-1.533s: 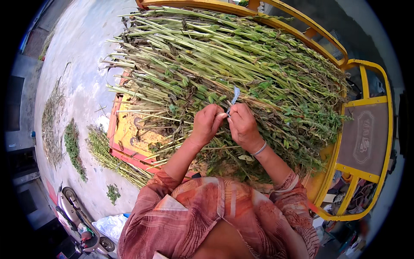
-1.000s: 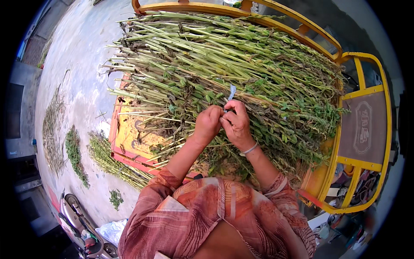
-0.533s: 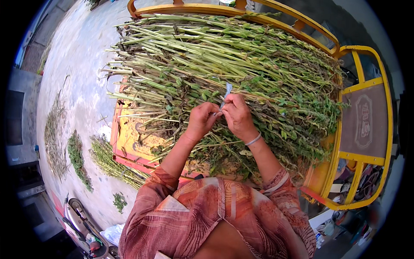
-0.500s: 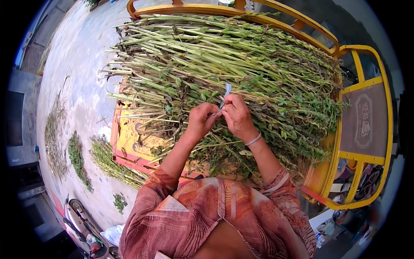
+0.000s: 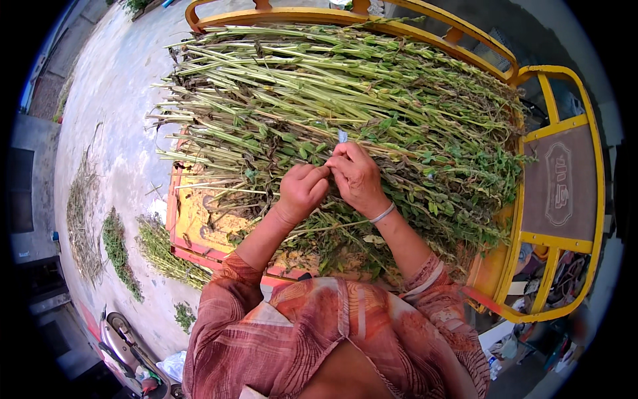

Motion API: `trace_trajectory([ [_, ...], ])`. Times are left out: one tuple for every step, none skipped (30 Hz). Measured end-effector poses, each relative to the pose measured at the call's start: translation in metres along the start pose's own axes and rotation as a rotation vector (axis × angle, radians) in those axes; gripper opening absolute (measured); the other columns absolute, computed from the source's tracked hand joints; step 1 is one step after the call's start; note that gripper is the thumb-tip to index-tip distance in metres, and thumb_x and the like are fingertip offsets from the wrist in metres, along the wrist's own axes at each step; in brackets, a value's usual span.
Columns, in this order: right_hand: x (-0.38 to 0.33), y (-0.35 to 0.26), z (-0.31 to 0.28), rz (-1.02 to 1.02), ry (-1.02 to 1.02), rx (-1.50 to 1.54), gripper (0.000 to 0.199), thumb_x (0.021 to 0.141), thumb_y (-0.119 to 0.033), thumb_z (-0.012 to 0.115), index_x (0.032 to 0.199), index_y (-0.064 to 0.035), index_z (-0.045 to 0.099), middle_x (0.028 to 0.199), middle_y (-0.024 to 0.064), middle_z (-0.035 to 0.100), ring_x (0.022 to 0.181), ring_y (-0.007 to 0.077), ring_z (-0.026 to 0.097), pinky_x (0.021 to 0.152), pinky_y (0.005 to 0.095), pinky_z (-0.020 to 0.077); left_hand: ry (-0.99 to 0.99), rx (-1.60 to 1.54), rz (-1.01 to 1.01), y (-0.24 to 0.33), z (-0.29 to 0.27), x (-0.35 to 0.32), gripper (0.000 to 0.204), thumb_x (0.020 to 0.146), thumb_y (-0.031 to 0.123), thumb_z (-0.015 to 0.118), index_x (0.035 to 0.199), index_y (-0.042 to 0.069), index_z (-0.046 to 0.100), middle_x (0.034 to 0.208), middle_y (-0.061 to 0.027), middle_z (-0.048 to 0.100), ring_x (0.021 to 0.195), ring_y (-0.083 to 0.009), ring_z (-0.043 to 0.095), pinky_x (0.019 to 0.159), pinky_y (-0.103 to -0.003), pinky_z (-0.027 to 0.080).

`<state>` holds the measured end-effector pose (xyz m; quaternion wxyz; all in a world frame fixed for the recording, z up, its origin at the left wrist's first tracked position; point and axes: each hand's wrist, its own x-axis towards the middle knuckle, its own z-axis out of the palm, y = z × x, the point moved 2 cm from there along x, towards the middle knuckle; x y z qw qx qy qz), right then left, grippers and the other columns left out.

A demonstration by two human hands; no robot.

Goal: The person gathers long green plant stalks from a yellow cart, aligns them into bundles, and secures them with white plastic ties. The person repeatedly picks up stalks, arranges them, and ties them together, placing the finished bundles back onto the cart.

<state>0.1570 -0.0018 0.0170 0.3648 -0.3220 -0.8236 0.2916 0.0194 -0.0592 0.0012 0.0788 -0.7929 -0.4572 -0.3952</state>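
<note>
In front of my chest, both hands meet at the fingertips over a pile of cut leafy plant stalks (image 5: 286,83). My left hand (image 5: 302,191) is closed in a pinch, its tips hidden against the other hand. My right hand (image 5: 360,181), with a pale band on the wrist, is also closed. A thin light-blue strip (image 5: 342,135) pokes up past the right fingers; the rest of it is covered by the hands. Whether it is cloth or plastic I cannot tell. The stalks lie with bare cut ends to the left and green leafy tops to the right.
The stalks rest on a yellow cart bed (image 5: 193,223) with a red edge. Yellow rails (image 5: 435,40) run along the far side, and a framed brown panel (image 5: 558,176) stands at the right. On the concrete ground lie smaller plant heaps (image 5: 119,253). A motor scooter (image 5: 123,346) is at lower left.
My hands have drawn closer together and slightly lower, with the left hand turned more over its fingers. Less of the light-blue strip shows. The whole view has shifted slightly.
</note>
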Motion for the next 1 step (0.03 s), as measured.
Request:
trace_trajectory([
  [-0.0013, 0.0011, 0.0002, 0.004, 0.0, 0.001, 0.011, 0.07, 0.001, 0.063, 0.08, -0.0025, 0.06, 0.088, 0.0085, 0.052, 0.082, 0.0266, 0.055, 0.071, 0.0364, 0.0461, -0.036, 0.03, 0.074, -0.0029, -0.0041, 0.0015, 0.015, 0.062, 0.002, 0.064, 0.069, 0.006, 0.051, 0.086, -0.006, 0.063, 0.065, -0.0197, 0.058, 0.054, -0.031, 0.046],
])
